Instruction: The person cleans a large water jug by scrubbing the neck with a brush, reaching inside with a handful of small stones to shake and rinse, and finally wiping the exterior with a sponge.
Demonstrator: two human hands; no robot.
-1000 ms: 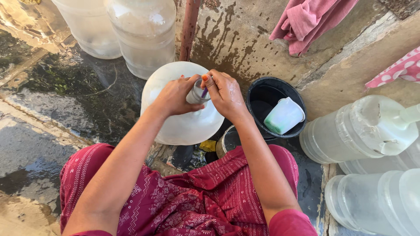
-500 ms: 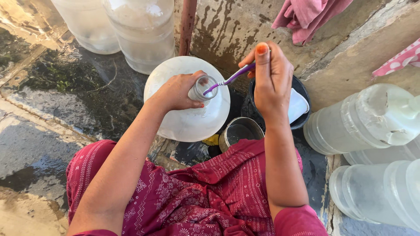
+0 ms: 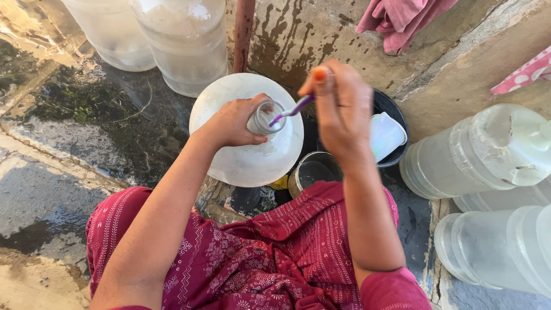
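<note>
A large clear water jug stands upright on the wet ground in front of my knees. My left hand grips its narrow neck from the left. My right hand is raised above and to the right of the neck, pinching a thin purple-handled brush. The brush slants down-left, its lower end inside the jug's mouth. The bristle end is hidden in the neck.
Two big clear jugs stand at the back by a rusty pipe. A black bucket holds a white cup. A small metal pot sits by my lap. More jugs lie on the right. Pink cloth hangs on the wall.
My right hand lifted from the jug's neck, drawing the purple brush up and to the right. My left hand stayed on the neck.
</note>
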